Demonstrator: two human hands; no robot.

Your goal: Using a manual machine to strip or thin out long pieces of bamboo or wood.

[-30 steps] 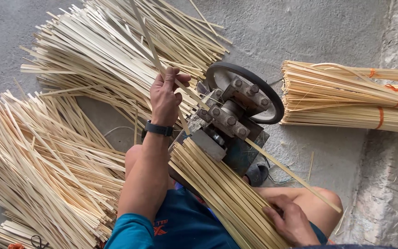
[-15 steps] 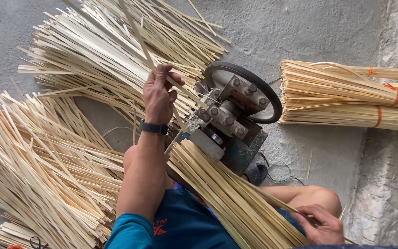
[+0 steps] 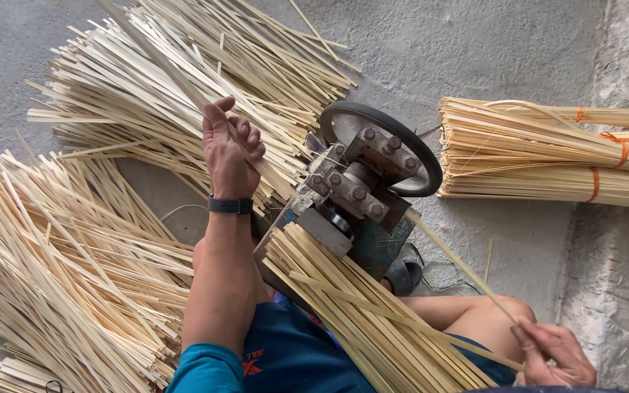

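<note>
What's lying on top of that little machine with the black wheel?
A sheaf of pale strips rests on the near end of the machine, hiding its base. The right hand holds one strip angled toward it; the left hand pulls another out beyond.

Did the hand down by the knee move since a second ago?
Yes. The right hand slid toward the lower right corner, away from the wheeled machine, which stayed put. It now pinches one thin bamboo strip leading back to the machine.

One machine (image 3: 362, 196), two hands (image 3: 231, 149), one wristwatch (image 3: 230, 206), one tied bundle (image 3: 547, 153), three loose strip heaps (image 3: 60, 269).
</note>
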